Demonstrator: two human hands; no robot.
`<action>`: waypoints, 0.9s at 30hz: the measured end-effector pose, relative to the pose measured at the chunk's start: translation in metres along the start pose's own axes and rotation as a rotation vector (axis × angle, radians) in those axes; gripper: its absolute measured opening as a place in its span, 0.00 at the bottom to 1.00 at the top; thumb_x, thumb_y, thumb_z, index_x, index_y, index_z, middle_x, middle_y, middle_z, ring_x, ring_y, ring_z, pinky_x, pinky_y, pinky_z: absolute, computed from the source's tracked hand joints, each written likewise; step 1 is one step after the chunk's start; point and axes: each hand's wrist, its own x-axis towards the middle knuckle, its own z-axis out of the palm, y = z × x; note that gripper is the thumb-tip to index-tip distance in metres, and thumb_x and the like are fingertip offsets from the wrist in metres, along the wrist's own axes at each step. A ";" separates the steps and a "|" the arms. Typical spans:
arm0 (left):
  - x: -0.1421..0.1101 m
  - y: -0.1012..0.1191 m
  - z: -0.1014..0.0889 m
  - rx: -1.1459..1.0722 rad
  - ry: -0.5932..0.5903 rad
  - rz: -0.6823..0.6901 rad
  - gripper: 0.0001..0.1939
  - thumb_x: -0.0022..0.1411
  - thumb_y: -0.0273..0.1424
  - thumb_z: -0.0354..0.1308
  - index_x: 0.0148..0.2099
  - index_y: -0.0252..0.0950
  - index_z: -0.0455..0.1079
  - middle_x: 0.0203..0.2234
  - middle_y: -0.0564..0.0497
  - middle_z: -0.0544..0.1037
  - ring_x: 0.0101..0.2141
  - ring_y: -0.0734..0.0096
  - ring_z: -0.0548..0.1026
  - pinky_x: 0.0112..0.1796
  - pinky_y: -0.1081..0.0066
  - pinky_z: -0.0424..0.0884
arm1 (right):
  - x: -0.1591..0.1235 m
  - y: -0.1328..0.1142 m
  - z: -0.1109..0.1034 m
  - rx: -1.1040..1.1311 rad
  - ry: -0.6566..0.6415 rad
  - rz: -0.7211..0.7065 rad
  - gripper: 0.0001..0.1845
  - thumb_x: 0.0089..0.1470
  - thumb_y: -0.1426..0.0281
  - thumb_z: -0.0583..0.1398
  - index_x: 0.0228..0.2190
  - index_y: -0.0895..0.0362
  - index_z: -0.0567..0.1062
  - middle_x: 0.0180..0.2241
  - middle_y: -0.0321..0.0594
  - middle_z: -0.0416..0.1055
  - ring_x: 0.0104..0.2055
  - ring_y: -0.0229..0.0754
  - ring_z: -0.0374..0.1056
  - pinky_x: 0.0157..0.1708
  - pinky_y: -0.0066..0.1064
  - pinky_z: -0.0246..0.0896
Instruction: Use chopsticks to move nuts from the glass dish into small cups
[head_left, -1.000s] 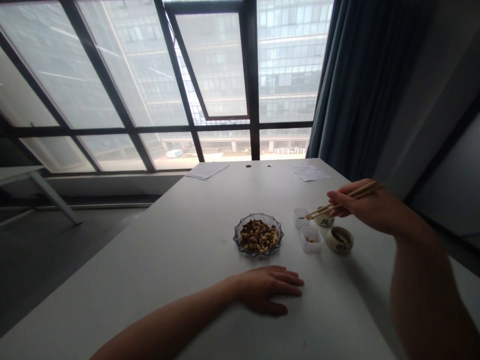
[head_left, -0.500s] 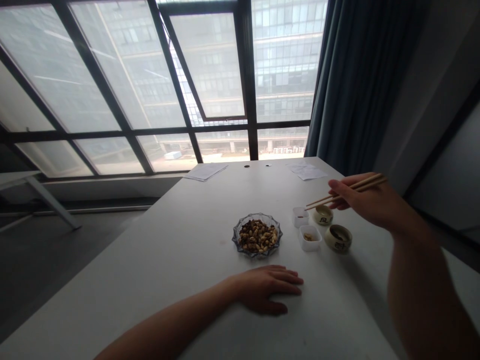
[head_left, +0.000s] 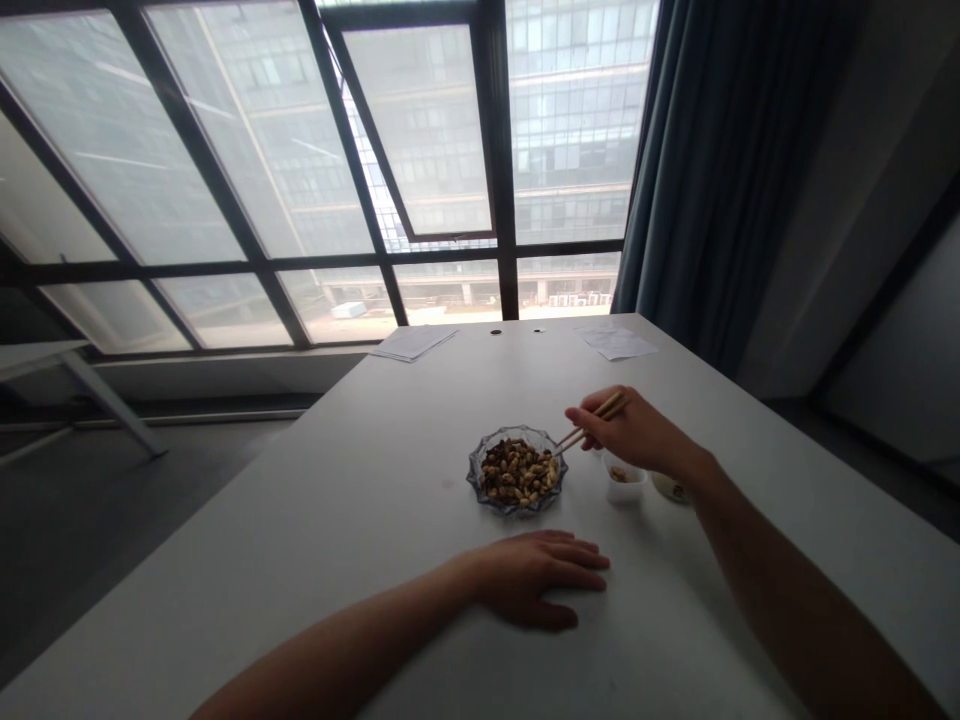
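Note:
My right hand [head_left: 619, 428] is closed around a pair of wooden chopsticks [head_left: 588, 425]. Their tips reach the right side of a scalloped glass bowl [head_left: 474, 487], filled with a mix of pale and dark nuts or seeds [head_left: 519, 472]. Whether the tips pinch anything is too small to tell. Flat on the table in front of the bowl lies my left hand [head_left: 536, 578], open, fingers stretched to the right. Beneath my right hand stands a small clear plastic cup [head_left: 626, 490] with a few pale pieces inside. A ceramic pot [head_left: 670, 488] beside it is mostly hidden by my right wrist.
Everything stands on a long white table [head_left: 360, 480]. Paper sheets [head_left: 412, 343] lie at its far left corner, and more papers [head_left: 616, 342] at the far right. Behind it are windows, with a blue curtain [head_left: 697, 180] at the right.
My right hand has moved left and down with the chopsticks, from above the small cups and pots to the glass bowl. It now covers the rear cup and pot. My left hand has stayed put.

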 end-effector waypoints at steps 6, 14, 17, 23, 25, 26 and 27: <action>0.000 -0.002 0.002 0.002 -0.001 -0.001 0.30 0.70 0.39 0.61 0.71 0.42 0.63 0.68 0.46 0.64 0.67 0.54 0.62 0.68 0.58 0.49 | 0.014 0.015 0.020 -0.026 -0.076 -0.082 0.21 0.64 0.56 0.59 0.27 0.59 0.80 0.24 0.43 0.79 0.28 0.45 0.77 0.27 0.30 0.65; -0.001 -0.003 0.002 0.002 0.009 0.013 0.30 0.70 0.39 0.61 0.70 0.41 0.63 0.68 0.45 0.64 0.67 0.54 0.62 0.67 0.59 0.50 | 0.018 0.024 0.026 -0.120 -0.087 -0.109 0.20 0.63 0.59 0.60 0.25 0.59 0.80 0.23 0.43 0.78 0.27 0.43 0.72 0.28 0.30 0.62; -0.001 -0.003 0.002 0.000 0.003 0.009 0.30 0.70 0.38 0.61 0.71 0.41 0.63 0.68 0.45 0.64 0.67 0.54 0.62 0.68 0.59 0.50 | 0.016 0.022 0.028 -0.175 -0.093 -0.126 0.19 0.63 0.61 0.60 0.25 0.58 0.80 0.24 0.42 0.77 0.26 0.41 0.69 0.27 0.30 0.59; -0.001 -0.002 0.001 -0.004 -0.001 0.000 0.31 0.70 0.38 0.62 0.71 0.42 0.63 0.69 0.45 0.63 0.67 0.54 0.62 0.68 0.58 0.48 | 0.013 0.015 0.033 -0.279 -0.103 -0.193 0.21 0.63 0.63 0.61 0.20 0.57 0.74 0.23 0.39 0.74 0.26 0.37 0.62 0.29 0.30 0.52; 0.000 -0.002 0.001 -0.004 -0.001 0.004 0.30 0.70 0.38 0.62 0.71 0.42 0.63 0.69 0.45 0.63 0.67 0.55 0.61 0.68 0.59 0.48 | 0.013 0.012 0.034 -0.302 -0.101 -0.209 0.24 0.65 0.60 0.60 0.19 0.57 0.71 0.22 0.38 0.72 0.25 0.37 0.58 0.28 0.31 0.50; 0.000 -0.002 0.001 -0.003 -0.001 0.005 0.30 0.70 0.38 0.61 0.71 0.42 0.63 0.69 0.45 0.63 0.67 0.55 0.61 0.68 0.59 0.48 | 0.013 0.012 0.035 -0.310 -0.100 -0.212 0.26 0.65 0.59 0.59 0.18 0.57 0.70 0.21 0.38 0.71 0.24 0.36 0.56 0.28 0.31 0.49; 0.000 -0.002 0.001 -0.003 -0.002 0.006 0.30 0.70 0.38 0.61 0.71 0.42 0.63 0.68 0.45 0.64 0.67 0.55 0.61 0.68 0.59 0.48 | 0.013 0.012 0.036 -0.315 -0.098 -0.213 0.27 0.66 0.58 0.59 0.18 0.57 0.69 0.20 0.38 0.70 0.24 0.36 0.55 0.28 0.31 0.49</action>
